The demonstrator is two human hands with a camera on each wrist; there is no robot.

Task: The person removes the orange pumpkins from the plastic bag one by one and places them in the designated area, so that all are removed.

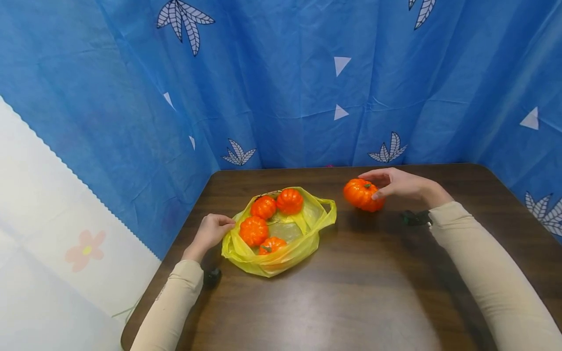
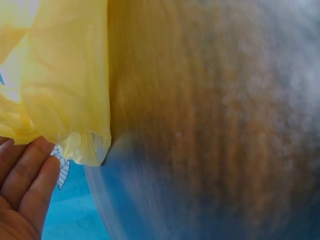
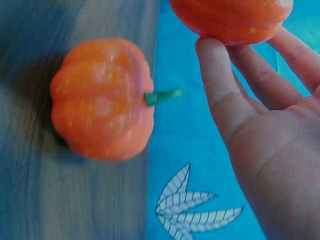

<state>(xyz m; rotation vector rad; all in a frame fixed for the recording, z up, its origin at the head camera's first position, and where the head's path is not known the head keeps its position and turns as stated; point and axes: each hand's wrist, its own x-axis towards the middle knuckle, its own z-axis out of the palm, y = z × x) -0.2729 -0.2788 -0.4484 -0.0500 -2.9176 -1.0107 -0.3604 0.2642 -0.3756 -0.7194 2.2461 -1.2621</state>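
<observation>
A yellow plastic bag [image 1: 303, 251] lies with its mouth spread wide, and several small orange toy pumpkins [image 1: 253, 231] sit inside it. My left hand [image 1: 210, 230] pinches the bag's left rim; the left wrist view shows its fingers [image 2: 31, 162] against the yellow plastic [image 2: 65, 75]. To the right of the bag, my right hand [image 1: 397, 185] grips an orange pumpkin [image 1: 357, 193] with thumb and fingers. In the right wrist view, the held pumpkin [image 3: 235, 22] is at the top edge, partly cut off. Another pumpkin [image 3: 102, 100] with a green stem rests on the table there, largely hidden in the head view.
Under everything is a dark brown wooden table [image 1: 351, 292]. A blue curtain [image 1: 285, 97] with leaf prints hangs along its far side, and a whitish cloth [image 1: 52, 219] with a flower print hangs at the left. Dark wrist devices [image 1: 212, 278] sit by the cuffs.
</observation>
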